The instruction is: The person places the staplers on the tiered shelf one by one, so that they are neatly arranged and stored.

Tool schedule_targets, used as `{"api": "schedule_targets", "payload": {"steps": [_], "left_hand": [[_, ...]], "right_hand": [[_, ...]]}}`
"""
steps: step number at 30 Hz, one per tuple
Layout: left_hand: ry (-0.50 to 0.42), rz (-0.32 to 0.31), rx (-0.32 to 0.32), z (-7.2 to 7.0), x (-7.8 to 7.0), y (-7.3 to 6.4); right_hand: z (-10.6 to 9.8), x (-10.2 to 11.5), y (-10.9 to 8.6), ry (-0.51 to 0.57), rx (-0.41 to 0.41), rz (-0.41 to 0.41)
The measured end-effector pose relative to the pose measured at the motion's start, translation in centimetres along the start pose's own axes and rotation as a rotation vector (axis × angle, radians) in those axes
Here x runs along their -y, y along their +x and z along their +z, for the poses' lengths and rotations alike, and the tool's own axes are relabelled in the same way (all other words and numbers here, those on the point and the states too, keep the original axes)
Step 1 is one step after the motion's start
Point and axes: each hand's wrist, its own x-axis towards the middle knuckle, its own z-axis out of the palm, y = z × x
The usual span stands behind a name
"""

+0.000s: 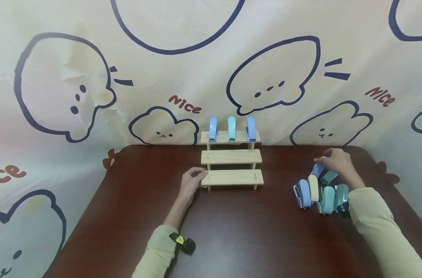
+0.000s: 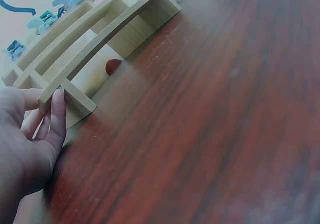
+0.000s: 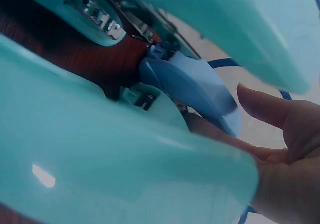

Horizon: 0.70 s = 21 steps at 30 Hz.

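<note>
My left hand (image 1: 191, 183) pinches the left end of the lowest board of a three-tier wooden rack (image 1: 232, 177); thumb and fingers grip that corner in the left wrist view. On the right, my right hand (image 1: 340, 164) reaches over a group of small staplers. Its fingers pass behind a blue stapler (image 3: 195, 86), while the thumb (image 3: 262, 106) stands apart from it. Teal staplers (image 3: 125, 154) fill much of the right wrist view and partly hide the fingers. Beside the blue stapler stand a cream stapler (image 1: 313, 188) and another blue stapler (image 1: 304, 194).
Three staplers stand on the rack's top board: a blue one (image 1: 213, 128), a teal one (image 1: 231, 128) and another blue one (image 1: 250, 128). The dark wooden table (image 1: 252, 231) meets a printed cloth backdrop (image 1: 155, 77) behind the rack.
</note>
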Motion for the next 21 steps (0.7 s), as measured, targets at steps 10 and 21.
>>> {"api": "schedule_targets", "payload": {"steps": [10, 21], "left_hand": [[0.014, 0.013, 0.020, 0.21, -0.28, 0.10], [0.002, -0.001, 0.016, -0.04, 0.01, 0.24]], "right_hand": [[0.20, -0.66, 0.48, -0.004, 0.036, -0.008], [0.58, 0.07, 0.50, 0.015, 0.037, 0.018]]}}
